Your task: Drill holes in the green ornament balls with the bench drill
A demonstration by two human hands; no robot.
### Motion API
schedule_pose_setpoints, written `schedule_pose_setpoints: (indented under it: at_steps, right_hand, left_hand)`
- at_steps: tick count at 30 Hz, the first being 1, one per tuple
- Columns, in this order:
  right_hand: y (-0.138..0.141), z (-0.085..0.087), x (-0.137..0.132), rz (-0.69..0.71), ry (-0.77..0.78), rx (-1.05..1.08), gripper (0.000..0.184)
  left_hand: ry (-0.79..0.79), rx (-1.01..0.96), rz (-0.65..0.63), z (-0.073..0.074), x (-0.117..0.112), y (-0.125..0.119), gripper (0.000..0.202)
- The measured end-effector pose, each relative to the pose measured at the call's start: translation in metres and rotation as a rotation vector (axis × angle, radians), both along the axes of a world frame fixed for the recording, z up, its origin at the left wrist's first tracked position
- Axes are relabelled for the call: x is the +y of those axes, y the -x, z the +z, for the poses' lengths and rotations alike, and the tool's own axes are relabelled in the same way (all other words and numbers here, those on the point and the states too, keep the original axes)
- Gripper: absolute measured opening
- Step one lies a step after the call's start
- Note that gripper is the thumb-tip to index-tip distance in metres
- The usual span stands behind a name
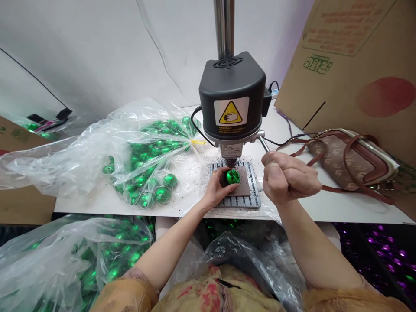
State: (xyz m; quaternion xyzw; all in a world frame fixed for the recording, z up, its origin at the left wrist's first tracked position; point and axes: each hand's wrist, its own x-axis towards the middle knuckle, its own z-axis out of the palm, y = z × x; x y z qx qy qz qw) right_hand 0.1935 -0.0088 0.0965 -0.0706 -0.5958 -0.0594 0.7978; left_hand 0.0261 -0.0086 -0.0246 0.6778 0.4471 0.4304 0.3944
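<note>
A shiny green ball [233, 176] rests on a brown board under the bench press, and my left hand [218, 187] is closed around its left side, thumb in front and fingers behind. The tool tip of the black-headed press [231, 82] is right above the ball; whether they touch I cannot tell. My right hand [286, 177] is wrapped in a fist around the end of the press's metal lever [264, 143]. Beneath the ball, the brown board [243, 190] lies on the slotted grey base plate [255, 197], with dark specks scattered around it.
On the table's left lies a clear plastic bag [107, 130] of green balls, with a yellow tie [197, 141]. A patterned handbag [344, 160] and a cardboard box [351, 56] stand on the right. Another bag [65, 260] of green balls sits below the table edge.
</note>
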Motion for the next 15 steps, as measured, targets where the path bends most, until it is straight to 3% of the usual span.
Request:
schedule_pose_setpoints:
  at_steps: [2,5,7,10,12,15]
  right_hand:
    - [0.002,0.008,-0.004,-0.014,0.055,0.033,0.044]
    - [0.007,0.034,-0.009,-0.031,0.232,0.124,0.044]
    - [0.01,0.051,-0.01,0.005,0.389,0.189,0.045]
    - [0.009,0.065,-0.009,0.057,0.448,0.207,0.047]
    - [0.008,0.066,-0.007,0.084,0.426,0.197,0.048]
    - [0.008,0.064,-0.007,0.106,0.382,0.209,0.048]
  left_hand:
    - [0.0,0.017,0.006,0.001,0.0,-0.001,0.056]
    - [-0.045,0.071,0.073,0.004,-0.006,-0.007,0.053]
    - [-0.157,0.129,0.199,0.006,-0.018,-0.012,0.049]
    - [-0.44,0.235,0.337,0.003,-0.047,-0.012,0.044]
    - [-0.659,0.353,0.293,-0.006,-0.072,-0.006,0.042]
    - [-0.952,0.594,0.06,-0.025,-0.109,0.011,0.035]
